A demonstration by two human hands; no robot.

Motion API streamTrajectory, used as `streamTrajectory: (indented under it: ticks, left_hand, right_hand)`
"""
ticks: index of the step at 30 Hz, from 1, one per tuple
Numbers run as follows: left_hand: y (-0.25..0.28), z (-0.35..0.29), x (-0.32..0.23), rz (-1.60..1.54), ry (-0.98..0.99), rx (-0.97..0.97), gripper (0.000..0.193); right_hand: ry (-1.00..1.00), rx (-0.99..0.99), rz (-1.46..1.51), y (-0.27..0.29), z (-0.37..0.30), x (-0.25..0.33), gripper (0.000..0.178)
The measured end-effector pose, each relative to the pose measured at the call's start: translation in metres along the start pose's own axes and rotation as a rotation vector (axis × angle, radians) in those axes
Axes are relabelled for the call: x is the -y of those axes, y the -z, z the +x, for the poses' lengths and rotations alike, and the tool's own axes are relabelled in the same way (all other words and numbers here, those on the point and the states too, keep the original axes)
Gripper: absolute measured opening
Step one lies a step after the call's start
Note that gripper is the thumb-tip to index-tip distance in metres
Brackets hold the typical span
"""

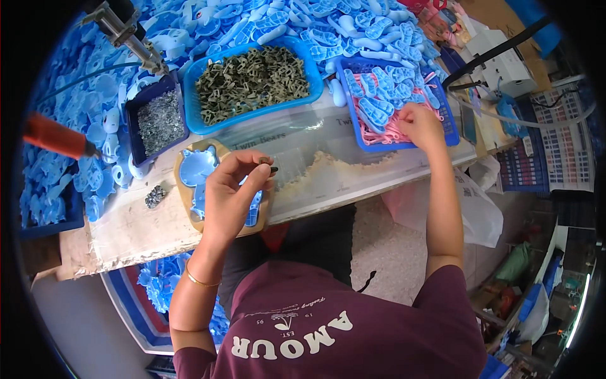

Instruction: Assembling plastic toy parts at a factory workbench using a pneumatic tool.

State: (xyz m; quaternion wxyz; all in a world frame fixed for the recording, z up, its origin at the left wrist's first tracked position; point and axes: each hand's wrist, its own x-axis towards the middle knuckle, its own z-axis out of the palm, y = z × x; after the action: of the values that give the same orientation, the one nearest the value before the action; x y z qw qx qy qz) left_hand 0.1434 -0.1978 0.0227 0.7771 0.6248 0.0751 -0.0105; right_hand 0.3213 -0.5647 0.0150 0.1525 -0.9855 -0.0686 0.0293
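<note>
Where left fingers (255, 179) pinch, dark hardware (273, 169) protrudes.

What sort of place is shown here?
Probably a factory or workshop: a heap of similar blue plastic parts covers the back of the bench, with a basin of small dark pieces and, at the right hand, a basket of pink and blue pieces.

I wear a maroon T-shirt (385, 335) with short sleeves (447, 294), printed in white: big curved block lettering (292, 346), smaller script (305, 307) and a little emblem (283, 321). A thin gold-coloured bangle (201, 283) circles my left forearm (191, 309). My trousers (322, 243) are dark. My left grip (232, 192) and right grip (421, 128) are bare.
</note>
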Motion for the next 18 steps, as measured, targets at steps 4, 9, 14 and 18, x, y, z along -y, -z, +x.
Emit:
streamTrajectory:
  ticks: [4,9,14,18]
  left_hand:
    - [0.003,-0.002,-0.002,0.037,-0.002,0.003,0.022]
    - [0.006,-0.004,-0.001,0.039,0.049,0.023,0.027]
    - [0.009,-0.004,0.001,0.020,0.045,0.044,0.028]
    - [0.010,-0.005,0.001,-0.005,0.048,0.043,0.028]
  right_hand:
    - [0.008,-0.074,0.044,0.016,0.003,-0.019,0.019]
    - [0.141,0.233,-0.091,0.033,0.002,-0.037,0.018]
    - [0.052,0.085,-0.487,0.029,-0.003,-0.036,0.021]
    - [0.020,-0.032,-0.350,0.031,0.006,-0.067,0.021]
